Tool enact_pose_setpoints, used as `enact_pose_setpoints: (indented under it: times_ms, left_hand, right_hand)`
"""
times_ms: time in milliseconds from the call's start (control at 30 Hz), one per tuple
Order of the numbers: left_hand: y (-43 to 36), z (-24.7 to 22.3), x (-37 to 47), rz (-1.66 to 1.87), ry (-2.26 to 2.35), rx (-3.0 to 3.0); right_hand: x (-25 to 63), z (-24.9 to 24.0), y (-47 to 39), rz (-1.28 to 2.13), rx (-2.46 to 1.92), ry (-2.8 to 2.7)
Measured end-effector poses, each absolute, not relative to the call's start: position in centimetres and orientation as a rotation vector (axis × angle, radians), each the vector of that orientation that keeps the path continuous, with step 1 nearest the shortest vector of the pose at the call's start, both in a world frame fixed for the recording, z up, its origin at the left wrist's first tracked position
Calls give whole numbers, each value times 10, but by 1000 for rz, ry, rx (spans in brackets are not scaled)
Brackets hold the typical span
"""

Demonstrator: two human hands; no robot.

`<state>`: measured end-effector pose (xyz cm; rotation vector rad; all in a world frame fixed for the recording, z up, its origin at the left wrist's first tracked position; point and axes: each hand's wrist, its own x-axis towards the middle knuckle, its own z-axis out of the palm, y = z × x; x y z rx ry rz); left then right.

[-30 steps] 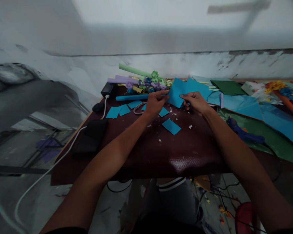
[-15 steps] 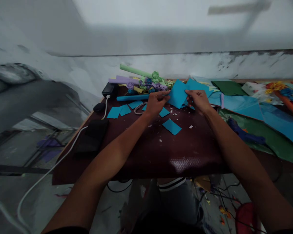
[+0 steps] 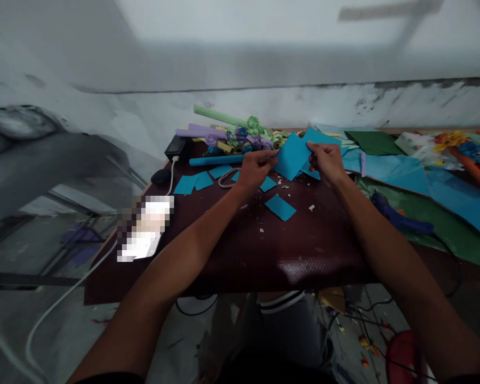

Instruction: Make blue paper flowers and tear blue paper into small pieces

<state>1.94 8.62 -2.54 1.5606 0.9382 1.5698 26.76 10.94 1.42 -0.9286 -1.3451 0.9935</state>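
A square of blue paper (image 3: 293,157) is raised above the table, turned so one corner points up. My left hand (image 3: 256,169) pinches it at its left corner, and my right hand (image 3: 326,161) grips the corner opposite with thumb and fingers. Behind it lies more blue paper (image 3: 324,137), partly hidden by my right hand. Several small blue paper squares lie on the dark red tabletop (image 3: 240,250), one of them a single square (image 3: 280,207) in front of my hands. A blue paper roll (image 3: 214,160) lies left of my left hand.
Green and purple paper rolls and paper flowers (image 3: 253,128) pile up against the wall. At the right is a blue glue gun (image 3: 400,216) on green sheeting. A phone with a lit, pixelated screen (image 3: 146,229), a black adapter (image 3: 178,146) and a white cable are at the left.
The phone's dark screen has lit up. My right hand has shifted up slightly along the paper's edge, while my left hand keeps nearly the same place.
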Motion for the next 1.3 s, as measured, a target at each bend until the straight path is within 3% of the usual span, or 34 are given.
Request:
enact_pose_setpoints:
  times_ms: [400, 767, 1300]
  left_hand:
    - [86, -20, 16, 1558, 954, 1486]
    - [94, -23, 17, 1595, 955, 1446]
    - [60, 14, 10, 1566, 1118, 1579]
  right_hand:
    - [263, 24, 90, 1164, -1093, -1695]
    - [262, 28, 83, 1072, -1083, -1988]
    - [269, 17, 93, 1040, -1016, -1963]
